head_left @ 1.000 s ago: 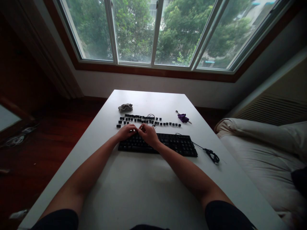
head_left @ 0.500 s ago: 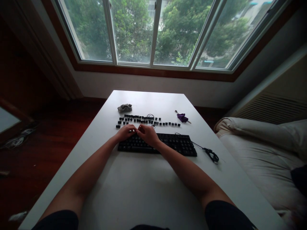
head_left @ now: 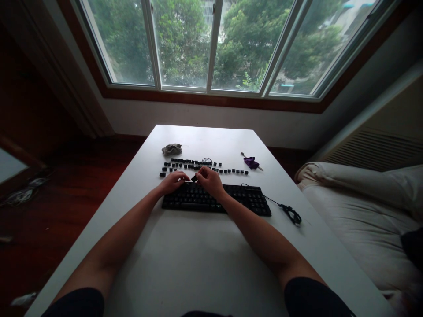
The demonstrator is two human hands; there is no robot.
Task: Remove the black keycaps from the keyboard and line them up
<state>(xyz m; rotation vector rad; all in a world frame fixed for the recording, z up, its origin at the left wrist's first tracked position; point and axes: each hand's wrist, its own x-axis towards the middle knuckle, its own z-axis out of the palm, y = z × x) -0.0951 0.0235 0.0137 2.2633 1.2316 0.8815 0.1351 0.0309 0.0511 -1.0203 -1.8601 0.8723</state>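
A black keyboard (head_left: pixel 188 206) lies across the white table, with both hands over its far left part. My right hand (head_left: pixel 210 180) pinches a small black keycap (head_left: pixel 194 178) between thumb and fingertips, just above the keyboard's far edge. My left hand (head_left: pixel 173 182) rests at the keyboard's top left corner, fingers bent and a little apart, with nothing visible in them. Loose keycaps (head_left: pixel 234 171) stand in rows on the table beyond the keyboard, partly hidden by my right hand.
A crumpled grey cloth (head_left: pixel 172 149) lies at the table's back left. To the back right is a purple cloth (head_left: pixel 251 163) around a thin stick-like tool. The keyboard's bundled cable (head_left: pixel 291 214) lies on the right. A thin wire tool (head_left: pixel 207 160) sits among the keycaps.
My right hand has moved slightly up and right, away from my left hand, and the keycap now shows in its fingertips. My left hand has hardly moved.
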